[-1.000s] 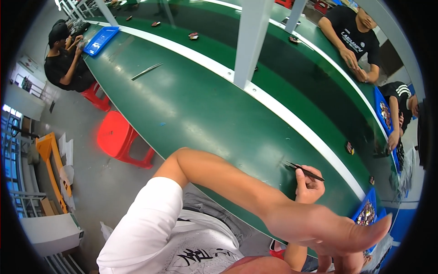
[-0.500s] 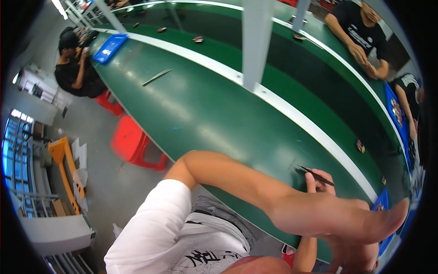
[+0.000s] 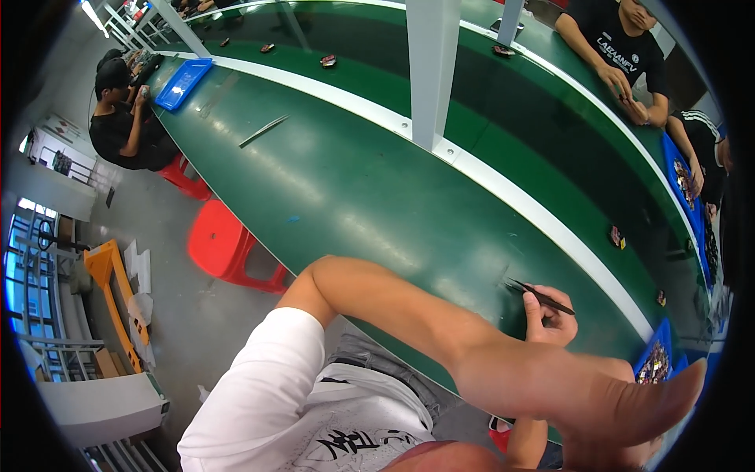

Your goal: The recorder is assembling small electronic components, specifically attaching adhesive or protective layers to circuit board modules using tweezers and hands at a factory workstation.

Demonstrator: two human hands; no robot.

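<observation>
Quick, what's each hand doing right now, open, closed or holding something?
Left hand: open or closed cannot be told.
Right hand: closed, holding dark tweezers.

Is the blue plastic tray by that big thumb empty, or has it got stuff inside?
Not empty: small, multicoloured pieces show inside the blue plastic tray. The left hand hides part; how full, I cannot tell.

Noted small parts [image 3: 328, 60] farther along green belt [image 3: 535, 134] than a second ago, more to left of grey post [image 3: 432, 79]. Saw co-worker's hand [image 3: 696, 179] farther up blue tray [image 3: 669, 149] at right, earlier by lower end. Found right hand [image 3: 554, 321], tweezers [image 3: 550, 300] and red stool [image 3: 216, 236] farther right in frame, with shift of view.
</observation>
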